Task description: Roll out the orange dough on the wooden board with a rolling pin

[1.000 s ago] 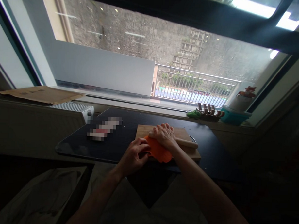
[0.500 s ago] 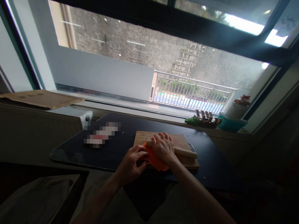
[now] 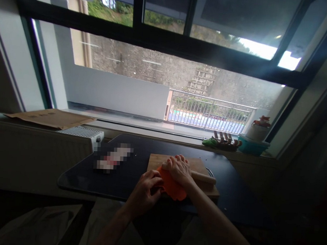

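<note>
On a wooden cutting board point(image 3: 157, 159) lies a flat orange sheet, dough or clay point(image 3: 172, 185), with a wavy edge hanging toward me past the board's front. My right hand point(image 3: 179, 170) lies over a wooden rolling pin point(image 3: 204, 178), its fingers bent across the pin and the sheet's far part. One end of the pin sticks out to the right. At the sheet's left edge, my left hand point(image 3: 147, 190) has thumb and fingers closed on the orange edge. The fingertips of that hand are partly hidden.
The board rests on a dark table point(image 3: 81, 178). A blurred-out item point(image 3: 114, 158) lies at the left. On the sill stand a green-and-brown ornament point(image 3: 222, 140) and a turquoise container point(image 3: 254, 145). A brown paper envelope point(image 3: 53, 118) lies over a radiator point(image 3: 82, 133).
The view has tilted upward, so the table and hands appear lower. Both hands keep nearly the same place on the orange sheet and rolling pin.
</note>
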Action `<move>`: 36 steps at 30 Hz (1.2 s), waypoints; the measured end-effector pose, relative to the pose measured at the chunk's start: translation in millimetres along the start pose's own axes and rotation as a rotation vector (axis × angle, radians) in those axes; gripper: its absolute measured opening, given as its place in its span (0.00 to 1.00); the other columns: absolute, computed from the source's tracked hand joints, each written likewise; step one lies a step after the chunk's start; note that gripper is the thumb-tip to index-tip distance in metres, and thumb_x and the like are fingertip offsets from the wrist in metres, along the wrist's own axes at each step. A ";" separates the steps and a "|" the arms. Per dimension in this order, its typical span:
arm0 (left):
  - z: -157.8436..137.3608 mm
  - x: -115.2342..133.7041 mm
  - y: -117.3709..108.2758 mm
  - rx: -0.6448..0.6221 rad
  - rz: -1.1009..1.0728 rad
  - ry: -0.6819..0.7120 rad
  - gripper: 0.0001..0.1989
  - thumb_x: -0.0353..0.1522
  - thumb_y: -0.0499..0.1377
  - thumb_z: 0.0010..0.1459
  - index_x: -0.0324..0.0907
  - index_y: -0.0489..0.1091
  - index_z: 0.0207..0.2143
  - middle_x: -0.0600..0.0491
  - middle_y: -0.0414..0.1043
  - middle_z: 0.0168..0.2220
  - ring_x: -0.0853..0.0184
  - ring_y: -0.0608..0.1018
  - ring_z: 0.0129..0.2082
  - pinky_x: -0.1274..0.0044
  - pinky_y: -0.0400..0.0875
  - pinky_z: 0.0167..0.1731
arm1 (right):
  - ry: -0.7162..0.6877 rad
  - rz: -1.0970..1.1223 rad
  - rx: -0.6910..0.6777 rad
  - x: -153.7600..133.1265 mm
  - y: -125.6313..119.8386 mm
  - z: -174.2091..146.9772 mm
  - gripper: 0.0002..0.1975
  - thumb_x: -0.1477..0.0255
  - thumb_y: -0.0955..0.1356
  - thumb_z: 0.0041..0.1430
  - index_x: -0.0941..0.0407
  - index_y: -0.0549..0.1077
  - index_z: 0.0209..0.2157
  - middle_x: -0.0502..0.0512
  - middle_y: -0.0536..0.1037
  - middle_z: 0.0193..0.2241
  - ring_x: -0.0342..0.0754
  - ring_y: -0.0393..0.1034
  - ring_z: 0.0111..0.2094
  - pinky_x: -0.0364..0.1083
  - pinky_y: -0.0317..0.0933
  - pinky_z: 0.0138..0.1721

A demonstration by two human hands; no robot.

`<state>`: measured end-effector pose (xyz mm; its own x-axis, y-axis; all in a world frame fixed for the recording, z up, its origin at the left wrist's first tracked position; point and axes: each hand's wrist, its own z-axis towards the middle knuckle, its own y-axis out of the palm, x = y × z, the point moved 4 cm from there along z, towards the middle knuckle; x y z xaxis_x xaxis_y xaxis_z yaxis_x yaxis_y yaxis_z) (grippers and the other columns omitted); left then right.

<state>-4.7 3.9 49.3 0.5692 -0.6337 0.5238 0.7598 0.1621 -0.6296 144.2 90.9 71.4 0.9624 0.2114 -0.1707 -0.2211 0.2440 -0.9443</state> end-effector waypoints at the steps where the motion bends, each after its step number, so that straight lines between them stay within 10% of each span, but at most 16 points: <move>1: 0.1 -0.1 0.2 -0.001 -0.003 -0.003 0.11 0.26 0.59 0.53 0.46 0.74 0.39 0.49 0.71 0.45 0.60 0.74 0.47 0.67 0.69 0.51 | -0.006 -0.003 0.020 -1.2 0.0 -3.7 0.23 0.60 0.51 0.69 0.50 0.71 0.49 0.57 0.69 0.54 0.54 0.54 0.58 0.54 0.46 0.56; 11: -3.1 -1.8 1.8 -0.007 0.001 -0.043 0.11 0.25 0.59 0.52 0.47 0.73 0.37 0.50 0.70 0.44 0.61 0.73 0.48 0.70 0.71 0.49 | 0.058 -0.004 -0.070 15.5 3.2 46.1 0.21 0.60 0.54 0.68 0.52 0.70 0.52 0.60 0.67 0.56 0.56 0.54 0.59 0.57 0.49 0.55; 21: -0.3 0.4 -0.2 -0.012 -0.029 -0.035 0.11 0.26 0.58 0.53 0.46 0.73 0.37 0.50 0.70 0.44 0.60 0.74 0.48 0.68 0.70 0.51 | -0.021 -0.001 0.039 -2.0 5.0 -7.0 0.23 0.59 0.52 0.69 0.49 0.69 0.53 0.56 0.64 0.60 0.54 0.48 0.63 0.56 0.42 0.60; 36: -4.4 -6.9 -5.1 -0.028 0.106 0.043 0.26 0.23 0.57 0.51 0.54 0.69 0.51 0.50 0.70 0.53 0.57 0.72 0.54 0.67 0.74 0.51 | 0.077 0.007 0.093 35.2 -0.4 73.0 0.17 0.66 0.57 0.68 0.55 0.74 0.43 0.59 0.75 0.46 0.52 0.68 0.48 0.49 0.54 0.48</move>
<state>-13.9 4.2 46.3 0.6318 -0.6459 0.4285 0.6863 0.2091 -0.6966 166.6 167.4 86.3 0.9693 0.1411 -0.2011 -0.2377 0.3307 -0.9133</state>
